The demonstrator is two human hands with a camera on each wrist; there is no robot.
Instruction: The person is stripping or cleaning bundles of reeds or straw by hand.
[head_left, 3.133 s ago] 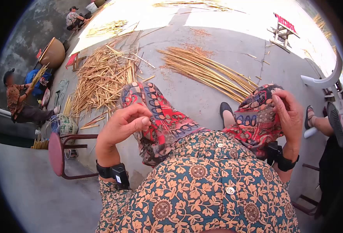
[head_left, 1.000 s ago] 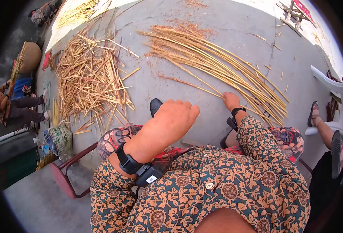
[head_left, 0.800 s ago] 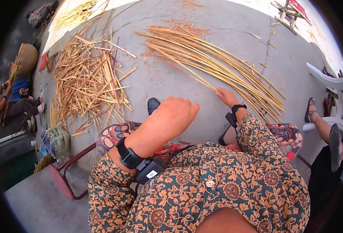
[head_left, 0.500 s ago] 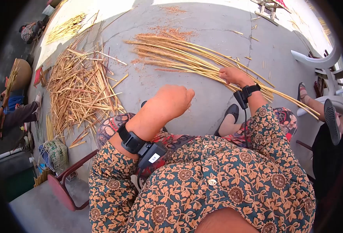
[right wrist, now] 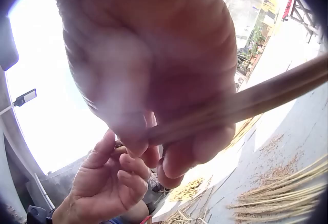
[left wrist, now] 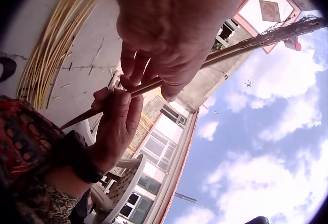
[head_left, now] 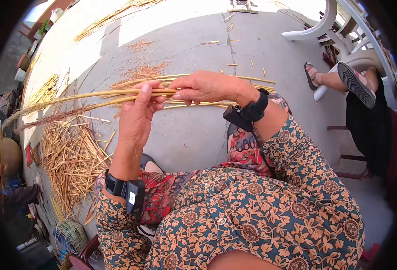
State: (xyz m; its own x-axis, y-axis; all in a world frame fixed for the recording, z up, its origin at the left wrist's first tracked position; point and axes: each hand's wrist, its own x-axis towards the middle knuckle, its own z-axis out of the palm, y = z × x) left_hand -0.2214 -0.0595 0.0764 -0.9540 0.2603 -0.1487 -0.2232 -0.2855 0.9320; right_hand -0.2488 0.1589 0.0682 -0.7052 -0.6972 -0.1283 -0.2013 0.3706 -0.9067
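Above the floor [head_left: 194, 148], slim yellow stalks [head_left: 101, 93] bear plumes [head_left: 45, 119].

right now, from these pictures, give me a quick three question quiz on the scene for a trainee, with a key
1. True or false: the left hand and the right hand both hold the long tan plant stalks.
2. Which of the hands is nearer the held stalks' feathery heads: (a) left, (b) right?
3. Fill in: the heap of short straw-coloured pieces lies on the ____ side of the head view.

Key: 1. true; 2. a; 3. left.
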